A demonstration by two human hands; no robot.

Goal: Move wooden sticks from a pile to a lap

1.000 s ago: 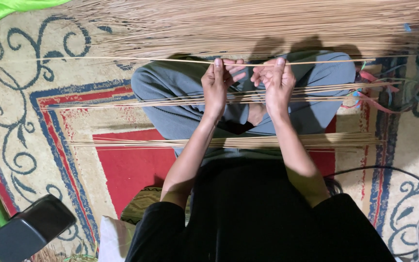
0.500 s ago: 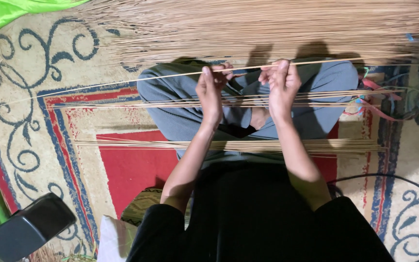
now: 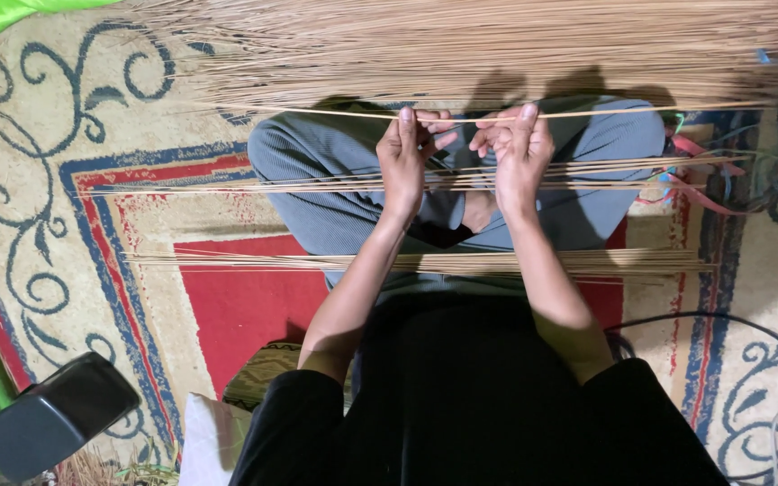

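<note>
Two hands, the left hand (image 3: 404, 157) and right hand (image 3: 521, 153), each pinch one thin stick (image 3: 317, 112) (long, pale) above the knees.

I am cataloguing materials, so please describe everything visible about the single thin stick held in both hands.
The thin stick is one long, pale straw-coloured sliver, like dried plant fibre. It lies about level across the picture, slightly bowed, above the crossed knees. The left hand and right hand pinch it near its middle; both ends hang free.
</note>
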